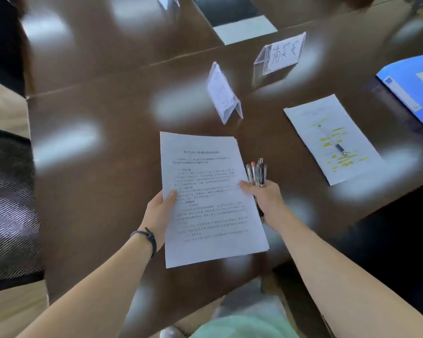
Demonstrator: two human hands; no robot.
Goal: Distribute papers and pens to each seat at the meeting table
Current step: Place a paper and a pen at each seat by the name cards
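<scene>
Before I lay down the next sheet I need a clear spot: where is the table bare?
Bare wood lies left of the held papers, between the mesh chair and the near name card. The right side is crowded: a highlighted sheet with a pen on it, then the blue folder.

Dark wood table (pixel 103 98) gleams glossy, throwing back soft light patches. Matt white paper sheets (pixel 205 198), clear shiny plastic name stand (pixel 280 54), smooth blue plastic folder (pixel 415 86). Chair (pixel 7 203) back looks like coarse dark mesh.
</scene>
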